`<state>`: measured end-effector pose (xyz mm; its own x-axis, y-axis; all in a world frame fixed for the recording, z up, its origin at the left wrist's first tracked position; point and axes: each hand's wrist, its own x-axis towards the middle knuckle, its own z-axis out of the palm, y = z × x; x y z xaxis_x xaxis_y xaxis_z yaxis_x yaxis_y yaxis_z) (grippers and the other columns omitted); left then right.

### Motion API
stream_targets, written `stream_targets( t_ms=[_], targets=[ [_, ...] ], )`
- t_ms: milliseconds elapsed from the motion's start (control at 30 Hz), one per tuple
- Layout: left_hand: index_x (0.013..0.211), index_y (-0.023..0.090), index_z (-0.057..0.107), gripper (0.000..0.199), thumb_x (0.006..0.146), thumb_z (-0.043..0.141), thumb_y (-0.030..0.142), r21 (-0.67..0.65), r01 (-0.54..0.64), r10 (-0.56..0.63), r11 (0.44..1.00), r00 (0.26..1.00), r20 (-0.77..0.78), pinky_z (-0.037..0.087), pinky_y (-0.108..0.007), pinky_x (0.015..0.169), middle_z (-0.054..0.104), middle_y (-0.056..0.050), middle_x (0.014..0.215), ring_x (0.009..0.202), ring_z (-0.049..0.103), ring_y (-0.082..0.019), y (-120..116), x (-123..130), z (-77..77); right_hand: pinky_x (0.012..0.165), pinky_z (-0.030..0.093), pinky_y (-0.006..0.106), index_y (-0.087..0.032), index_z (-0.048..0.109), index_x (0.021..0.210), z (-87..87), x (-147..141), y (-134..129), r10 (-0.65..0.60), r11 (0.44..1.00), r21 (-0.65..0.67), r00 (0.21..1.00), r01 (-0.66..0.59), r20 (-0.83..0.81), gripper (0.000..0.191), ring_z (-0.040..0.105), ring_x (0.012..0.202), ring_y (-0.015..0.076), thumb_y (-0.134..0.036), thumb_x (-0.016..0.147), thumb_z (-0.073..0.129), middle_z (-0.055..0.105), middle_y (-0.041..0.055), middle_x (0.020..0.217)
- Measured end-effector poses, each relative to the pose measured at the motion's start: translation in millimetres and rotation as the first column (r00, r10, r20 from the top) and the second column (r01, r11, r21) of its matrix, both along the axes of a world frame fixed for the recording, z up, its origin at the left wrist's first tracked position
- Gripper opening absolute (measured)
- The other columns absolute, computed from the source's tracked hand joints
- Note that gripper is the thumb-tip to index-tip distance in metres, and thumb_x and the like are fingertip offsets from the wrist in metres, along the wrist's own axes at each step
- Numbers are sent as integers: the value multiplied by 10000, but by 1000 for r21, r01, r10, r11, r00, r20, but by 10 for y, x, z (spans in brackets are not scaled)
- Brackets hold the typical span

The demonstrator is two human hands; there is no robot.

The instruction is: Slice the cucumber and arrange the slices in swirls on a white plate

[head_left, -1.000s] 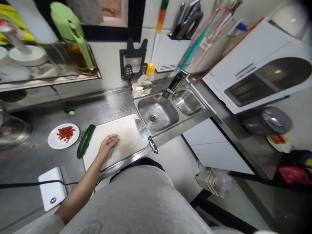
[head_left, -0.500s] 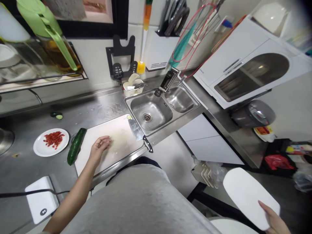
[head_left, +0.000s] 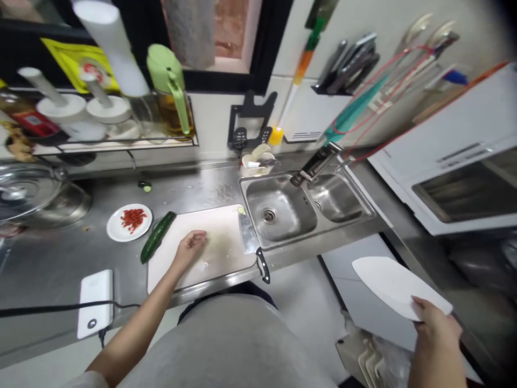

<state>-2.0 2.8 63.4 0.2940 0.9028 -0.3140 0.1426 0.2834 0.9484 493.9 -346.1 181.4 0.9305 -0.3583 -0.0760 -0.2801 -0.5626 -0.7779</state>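
My right hand (head_left: 434, 318) grips the near end of a white plate (head_left: 398, 285), which hangs tilted in the air right of the sink. Over the pale cutting board (head_left: 220, 242) is my left hand (head_left: 191, 245), its fingers curled together; whatever they might hold is too small to make out. A cleaver (head_left: 249, 234) with a black handle lies along the board's right edge, beside a cucumber slice (head_left: 241, 210). The whole cucumber (head_left: 158, 237) rests at the board's left edge. Left of it, a round white plate (head_left: 113, 226) carries chopped red pieces (head_left: 133, 218).
Behind the board's right side is a double sink (head_left: 278, 231) with a black faucet (head_left: 317, 164). A white power bank (head_left: 96, 293) with a cable and a metal pot (head_left: 60, 199) stand at left. A white cabinet (head_left: 452, 134) is at right.
The view has turned left, showing the pot and more of the shelf. My right hand has brought the white plate up and closer to the counter, tilting it more. My left hand stays over the board.
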Motion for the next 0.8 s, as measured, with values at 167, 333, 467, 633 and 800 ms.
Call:
stream_targets(
  t_ms=[167, 333, 467, 633, 800],
  targets=[
    [928, 166, 657, 374, 677, 671, 444, 52, -26, 27, 998, 999, -36, 459, -270, 664, 665, -44, 792, 733, 604, -161, 37, 13, -54, 788, 481, 493, -137, 590, 1274, 85, -262, 1239, 369, 699, -640, 927, -320, -60, 549, 598, 1098, 384, -256, 738, 587, 638, 309, 1076],
    [953, 175, 666, 340, 704, 656, 406, 86, -58, 65, 995, 995, -79, 465, -271, 693, 675, -47, 826, 754, 608, -162, 35, -27, -22, 727, 464, 463, -251, 634, 1170, 88, -317, 1995, 597, 370, -737, 753, -566, -279, 417, 641, 979, 375, -297, 763, 552, 660, 262, 922],
    [980, 173, 672, 325, 737, 636, 386, 91, -108, 117, 990, 988, -99, 477, -278, 716, 687, -54, 845, 793, 620, -172, 0, -60, -22, 694, 523, 399, -262, 666, 1029, -184, -214, 2352, 670, 581, -398, 695, -710, -260, 395, 669, 859, 304, -298, 636, 682, 690, 153, 899],
    [952, 158, 676, 319, 730, 630, 383, 90, -198, 207, 976, 973, -105, 483, -286, 721, 691, -61, 832, 761, 617, -169, -42, -49, -58, 592, 552, 319, -158, 649, 1013, -677, -557, 3065, 784, 615, 205, 564, -761, -258, 494, 673, 693, 223, -373, 578, 744, 714, 82, 848],
    [952, 159, 675, 336, 723, 637, 403, 73, -238, 245, 968, 963, -107, 479, -283, 718, 690, -59, 835, 754, 613, -167, -74, -29, -55, 632, 549, 276, -124, 645, 989, -1102, -1195, 4119, 917, 397, 408, 379, -822, -128, 481, 670, 750, 201, -458, 656, 739, 723, 97, 887]
  ],
)
